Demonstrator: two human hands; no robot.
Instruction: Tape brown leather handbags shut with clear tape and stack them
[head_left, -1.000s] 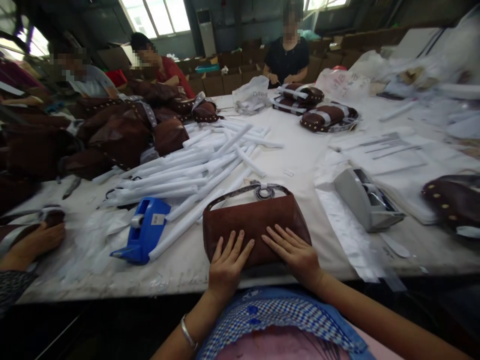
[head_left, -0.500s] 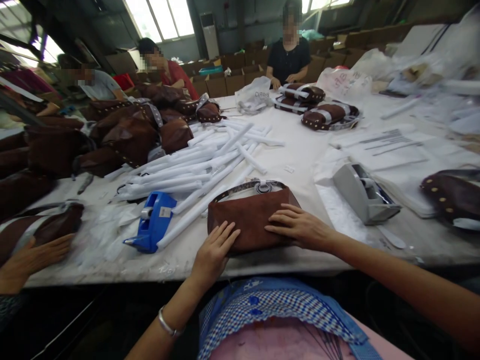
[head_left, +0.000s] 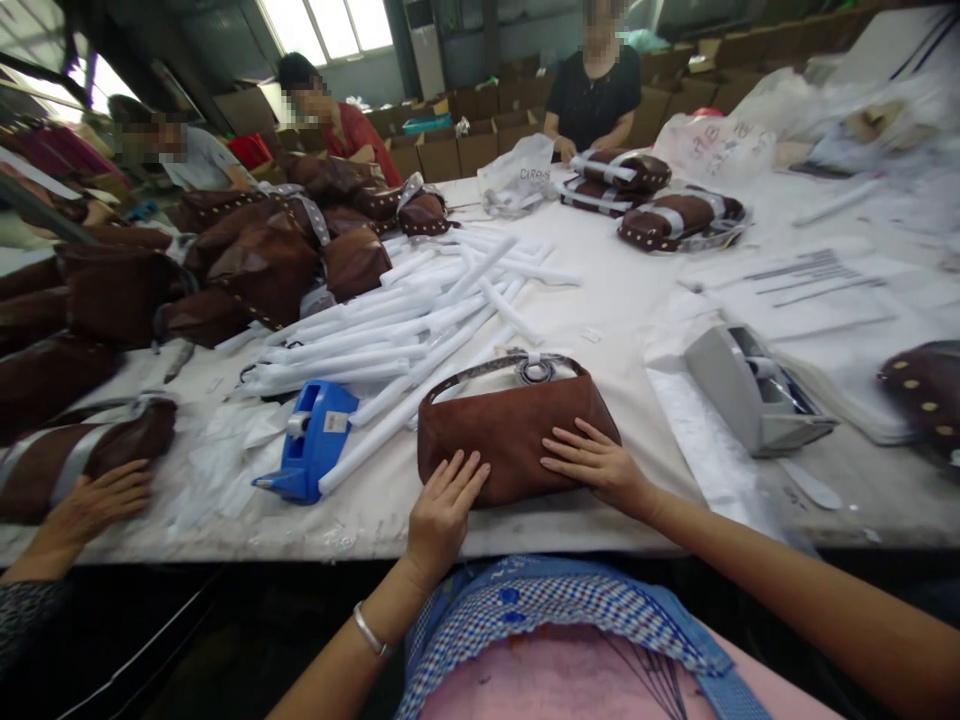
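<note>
A brown suede handbag [head_left: 510, 420] lies flat on the white table [head_left: 615, 300] right in front of me, its strap and a taped bundle along its far edge. My left hand [head_left: 444, 510] rests flat on the bag's lower left corner, fingers spread. My right hand [head_left: 600, 465] lies flat on the bag's lower right side, fingers stretched toward the left. Neither hand holds anything.
A blue tape dispenser [head_left: 309, 440] sits left of the bag, a grey one [head_left: 754, 390] to the right. White paper rolls [head_left: 420, 310] lie behind. Brown bags [head_left: 247, 260] pile at the left. Another person's hand [head_left: 94, 500] presses a bag at lower left; other people work across the table.
My right hand slid back from the bag's middle toward its lower right. My left hand stays on the lower left corner. The view shifted slightly.
</note>
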